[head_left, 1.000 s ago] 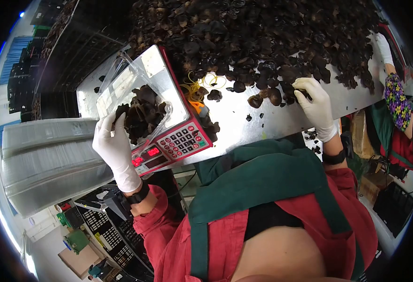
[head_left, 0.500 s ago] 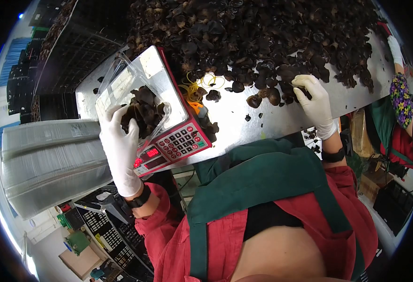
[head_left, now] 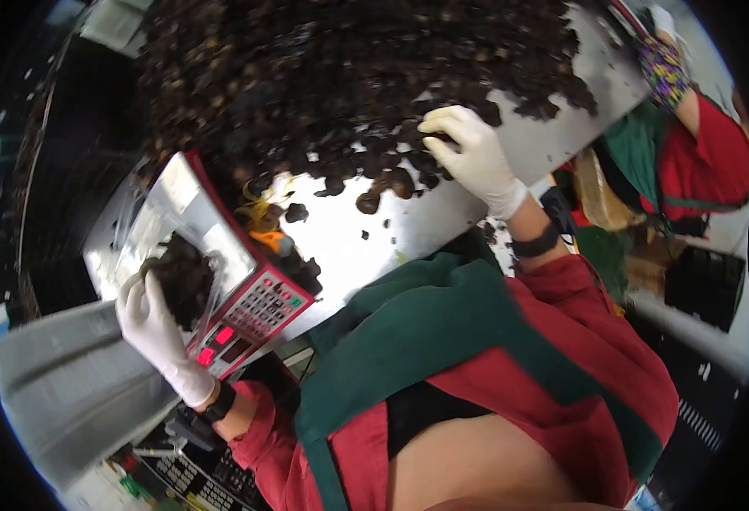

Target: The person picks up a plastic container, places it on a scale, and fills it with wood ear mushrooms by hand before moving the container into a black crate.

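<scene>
My left hand (head_left: 160, 330), in a white glove, is at the left edge of a clump of dark, mushroom-like pieces (head_left: 185, 277). Its fingers are drawn together on the clump's edge. The clump lies in a clear plastic bag (head_left: 213, 289) on a red and silver scale (head_left: 236, 249) with lit red digits, too blurred to read. My right hand (head_left: 470, 160), also gloved in white, hovers by the front edge of a large dark pile (head_left: 340, 77). Its fingers are bent, the thumb is apart from them, and nothing shows between.
Yellow bands (head_left: 264, 203) and an orange object (head_left: 268, 239) lie right of the scale on the metal table (head_left: 340, 253). Stacked grey trays (head_left: 59, 366) stand at the left. Another person's patterned sleeve (head_left: 666, 71) shows at the upper right.
The view has turned, shifting the scale left and down and the right-hand side upward. My left fingers have drawn closer together at the clump. My right hand keeps a similar bent shape.
</scene>
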`<state>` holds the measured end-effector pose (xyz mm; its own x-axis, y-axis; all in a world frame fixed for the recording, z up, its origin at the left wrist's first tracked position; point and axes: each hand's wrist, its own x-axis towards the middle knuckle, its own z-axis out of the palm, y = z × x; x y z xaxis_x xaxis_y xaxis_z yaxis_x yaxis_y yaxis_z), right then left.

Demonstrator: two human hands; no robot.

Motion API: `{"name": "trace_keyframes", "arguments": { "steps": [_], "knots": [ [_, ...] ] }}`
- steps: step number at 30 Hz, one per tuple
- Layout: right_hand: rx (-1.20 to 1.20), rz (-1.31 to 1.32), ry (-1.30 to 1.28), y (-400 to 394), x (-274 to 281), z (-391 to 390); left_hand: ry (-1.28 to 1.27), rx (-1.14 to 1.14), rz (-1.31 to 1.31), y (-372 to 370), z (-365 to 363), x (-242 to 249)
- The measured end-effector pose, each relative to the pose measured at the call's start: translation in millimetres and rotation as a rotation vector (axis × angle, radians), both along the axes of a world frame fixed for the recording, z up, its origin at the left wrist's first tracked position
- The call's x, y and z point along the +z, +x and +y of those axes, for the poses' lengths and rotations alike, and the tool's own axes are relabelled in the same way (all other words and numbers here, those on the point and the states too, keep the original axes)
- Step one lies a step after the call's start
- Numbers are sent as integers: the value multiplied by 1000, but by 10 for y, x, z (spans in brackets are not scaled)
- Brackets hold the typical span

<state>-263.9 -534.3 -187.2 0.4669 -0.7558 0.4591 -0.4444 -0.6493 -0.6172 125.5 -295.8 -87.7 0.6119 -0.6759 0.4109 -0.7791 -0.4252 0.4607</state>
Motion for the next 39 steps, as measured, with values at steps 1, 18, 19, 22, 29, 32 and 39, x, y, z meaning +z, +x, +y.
{"name": "trace_keyframes", "arguments": {
  "steps": [1,18,19,22,29,32,39],
  "knots": [
    [14,-6,0,41,2,-7,-35,-12,85,-3,9,37],
    [55,-63,99,106,195,191,-316,-97,663,-650,-50,295],
    [132,-166,283,185,292,295,-243,-177,679,-808,-111,282],
    [454,-271,640,405,457,582,-57,-400,542,-1222,-355,10],
    [526,-415,1014,585,409,682,105,-486,977,-1702,-548,-307],
    [501,-533,1281,520,346,637,199,-427,1124,-1726,-566,-307],
    [416,-469,854,400,36,681,293,-560,1175,-1814,-622,-396]
  ]
}}
